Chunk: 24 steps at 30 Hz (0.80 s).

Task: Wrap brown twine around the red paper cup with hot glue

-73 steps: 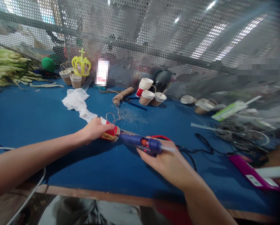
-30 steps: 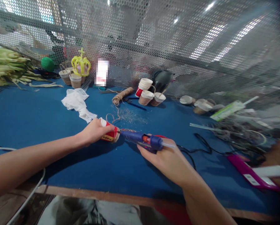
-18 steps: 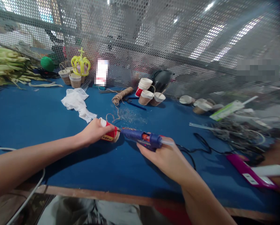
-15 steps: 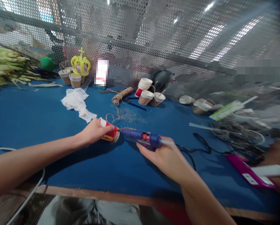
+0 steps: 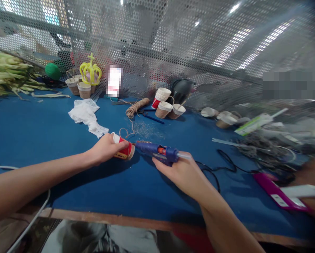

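Note:
My left hand [image 5: 106,147] is wrapped round a red paper cup [image 5: 126,153] with a yellow band, tipped on its side, its base end facing right. A strand of twine [image 5: 131,129] runs from near the cup back to a twine roll [image 5: 137,107]. In my right hand [image 5: 182,174] is a blue hot glue gun [image 5: 154,150] with a clear glue stick out of its back. The nozzle points left and meets or nearly meets the cup's base edge; I cannot tell whether it touches.
A crumpled white cloth [image 5: 86,114] lies behind my left hand. Twine-wrapped cups [image 5: 164,109] stand near the mesh wall. To the right are a black cord [image 5: 227,160], a purple power strip [image 5: 270,191] and a blurred hand of another person [image 5: 308,177]. Pale husks [image 5: 8,73] fill the far left.
The glue gun and my right hand have shifted very slightly left and up at the cup's base edge. The cup and my left hand stay in place.

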### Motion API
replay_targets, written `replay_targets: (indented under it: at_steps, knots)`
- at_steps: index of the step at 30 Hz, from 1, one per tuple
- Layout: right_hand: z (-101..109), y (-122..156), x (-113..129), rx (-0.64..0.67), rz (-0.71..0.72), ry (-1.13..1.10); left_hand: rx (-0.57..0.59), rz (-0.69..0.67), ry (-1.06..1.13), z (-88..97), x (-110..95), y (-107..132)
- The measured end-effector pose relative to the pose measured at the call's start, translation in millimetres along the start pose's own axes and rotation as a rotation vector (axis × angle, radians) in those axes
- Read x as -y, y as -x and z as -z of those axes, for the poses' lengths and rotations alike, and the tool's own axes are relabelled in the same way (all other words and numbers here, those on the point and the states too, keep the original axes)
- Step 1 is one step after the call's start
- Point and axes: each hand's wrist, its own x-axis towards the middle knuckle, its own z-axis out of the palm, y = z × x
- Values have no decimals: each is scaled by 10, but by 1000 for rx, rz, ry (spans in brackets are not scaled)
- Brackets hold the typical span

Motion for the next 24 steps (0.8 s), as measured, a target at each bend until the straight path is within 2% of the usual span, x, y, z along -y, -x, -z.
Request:
replay_targets:
  at_steps: [24]
  knots:
    - [43,11,30,30,12,-13,27,-1,31,20,-19,24]
